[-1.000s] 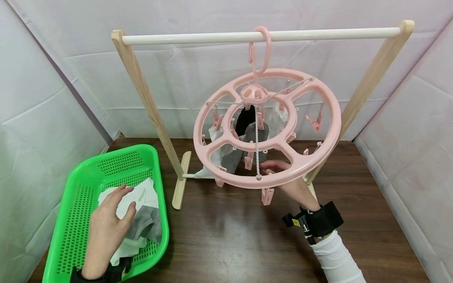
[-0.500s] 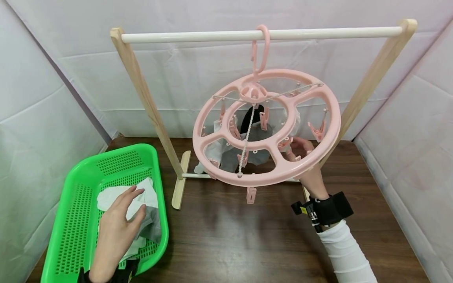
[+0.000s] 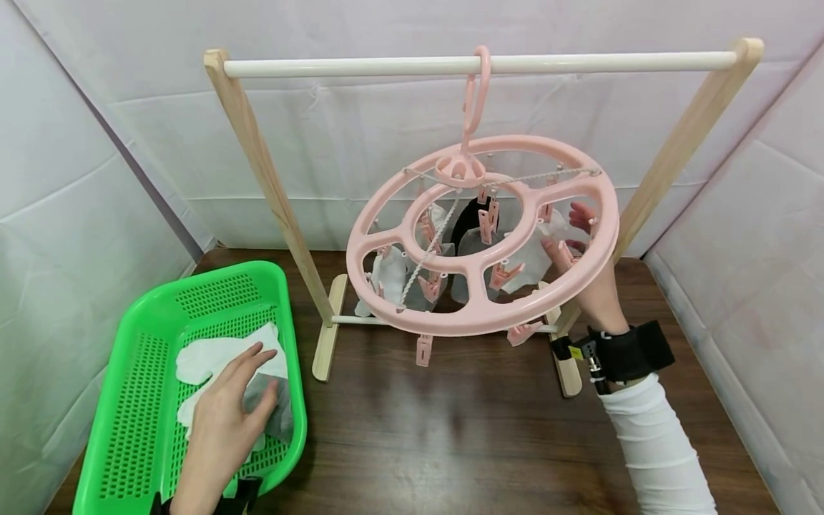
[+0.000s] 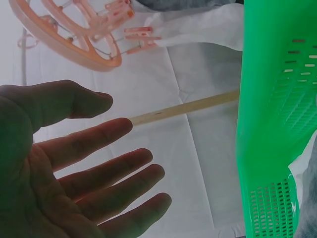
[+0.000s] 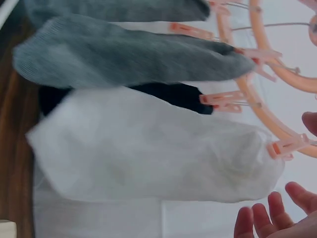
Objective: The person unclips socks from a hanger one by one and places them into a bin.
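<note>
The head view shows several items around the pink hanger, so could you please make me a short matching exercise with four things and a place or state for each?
Things
1. pink hanger
2. green basket
3. left hand
4. black cloth

Places and states
A. above the basket, holding nothing
B. hangs below the hanger
C. has white cloth and grey cloth inside
D. hooked over the white rod

Right pairs
1-D, 2-C, 3-A, 4-B
</note>
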Demonstrator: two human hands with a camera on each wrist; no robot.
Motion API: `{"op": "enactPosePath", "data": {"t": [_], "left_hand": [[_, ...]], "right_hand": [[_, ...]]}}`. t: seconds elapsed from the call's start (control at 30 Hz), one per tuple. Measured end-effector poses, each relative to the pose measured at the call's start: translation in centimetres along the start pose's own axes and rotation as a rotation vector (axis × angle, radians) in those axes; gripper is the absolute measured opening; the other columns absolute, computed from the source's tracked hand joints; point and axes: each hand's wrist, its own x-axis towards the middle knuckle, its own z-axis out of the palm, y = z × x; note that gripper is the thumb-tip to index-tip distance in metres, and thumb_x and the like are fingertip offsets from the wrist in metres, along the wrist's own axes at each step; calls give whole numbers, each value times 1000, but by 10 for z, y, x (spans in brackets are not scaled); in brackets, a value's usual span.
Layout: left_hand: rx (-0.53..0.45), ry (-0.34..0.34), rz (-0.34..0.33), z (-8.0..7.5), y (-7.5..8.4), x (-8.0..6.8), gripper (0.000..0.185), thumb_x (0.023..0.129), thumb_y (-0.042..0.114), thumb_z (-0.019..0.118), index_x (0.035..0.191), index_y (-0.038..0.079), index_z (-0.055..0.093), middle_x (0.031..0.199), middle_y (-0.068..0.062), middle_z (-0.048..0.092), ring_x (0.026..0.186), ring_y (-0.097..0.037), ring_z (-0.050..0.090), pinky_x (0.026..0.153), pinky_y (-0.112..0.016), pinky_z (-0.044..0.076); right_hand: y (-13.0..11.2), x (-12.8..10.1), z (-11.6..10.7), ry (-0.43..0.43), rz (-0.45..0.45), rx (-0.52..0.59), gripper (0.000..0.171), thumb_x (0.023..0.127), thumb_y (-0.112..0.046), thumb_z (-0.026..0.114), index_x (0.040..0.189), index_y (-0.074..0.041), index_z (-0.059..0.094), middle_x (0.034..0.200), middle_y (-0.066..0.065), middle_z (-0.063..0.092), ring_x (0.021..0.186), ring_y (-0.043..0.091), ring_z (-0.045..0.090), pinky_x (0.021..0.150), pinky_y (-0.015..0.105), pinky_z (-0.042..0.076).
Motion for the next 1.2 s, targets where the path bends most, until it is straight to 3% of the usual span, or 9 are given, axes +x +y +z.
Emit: {"op": "enactPosePath", "data": {"t": [0.07, 0.23, 0.43, 0.57, 0.67, 0.8, 0.9, 1.1, 1.2], "left_hand": [[-3, 0, -1, 1, 2, -1, 38, 77, -9, 72, 114, -1, 67, 122, -24, 60, 41, -1, 28, 45, -26, 30], [-21, 7, 21, 7, 6, -1, 39, 75, -10, 73, 113, -1, 67, 121, -24, 61, 52, -15, 54, 47, -28, 35], [-64, -18, 51, 19, 14, -2, 40, 76, -9, 74, 115, 1, 67, 121, -23, 61, 39, 1, 30, 39, -21, 28], [-79, -15, 63, 26, 20, -1, 40, 76, -9, 75, 113, 1, 68, 119, -21, 63, 64, -20, 63, 48, -30, 44], [-89, -19, 73, 32, 24, -1, 39, 75, -8, 77, 112, 0, 68, 117, -20, 64, 84, -35, 66, 57, -40, 49], [-107, -20, 87, 38, 29, -1, 39, 75, -7, 77, 112, 2, 68, 117, -19, 64, 90, -34, 67, 63, -45, 52], [-116, -21, 113, 43, 33, 0, 40, 74, -8, 77, 112, 3, 68, 117, -17, 65, 97, -34, 66, 69, -47, 53], [-167, -58, 137, 60, 42, 4, 40, 75, -7, 77, 113, 2, 68, 116, -15, 65, 100, -31, 65, 75, -45, 53], [-211, -98, 129, 70, 47, 6, 39, 77, -6, 76, 114, 3, 67, 115, -15, 65, 103, -29, 64, 80, -44, 52]], "right_hand": [[-4, 6, -2, 1, 8, 48, 57, 85, 0, 65, 138, 1, 43, 132, 18, 45, 122, 26, 41, 99, 32, 35], [-14, 22, -3, -84, 78, 237, 42, 89, -4, 67, 129, -4, 55, 120, 15, 56, 115, 30, 49, 96, 33, 37], [-16, 28, 0, -178, 39, 354, 29, 92, 2, 61, 121, 2, 60, 99, 14, 59, 89, 26, 51, 80, 31, 40], [-18, 23, 2, -167, 32, 393, 25, 94, 2, 58, 118, 4, 61, 92, 14, 60, 83, 23, 51, 73, 29, 40], [-23, 18, 3, -144, 46, 425, 25, 93, 1, 59, 118, 4, 61, 88, 14, 60, 78, 22, 51, 67, 27, 41], [-32, 13, 5, -148, 64, 405, 23, 92, 1, 62, 115, 3, 63, 88, 16, 64, 74, 20, 53, 62, 25, 43], [-39, 9, 5, -186, 67, 380, 20, 93, 0, 62, 112, 5, 65, 93, 18, 68, 76, 19, 55, 64, 25, 44], [-52, 0, 10, -284, 51, 412, 21, 96, 4, 54, 114, 10, 64, 102, 20, 68, 104, 28, 62, 89, 31, 47], [-58, -7, 12, -294, 69, 382, 22, 96, 5, 54, 115, 4, 65, 102, 16, 68, 99, 25, 64, 85, 30, 49]]}}
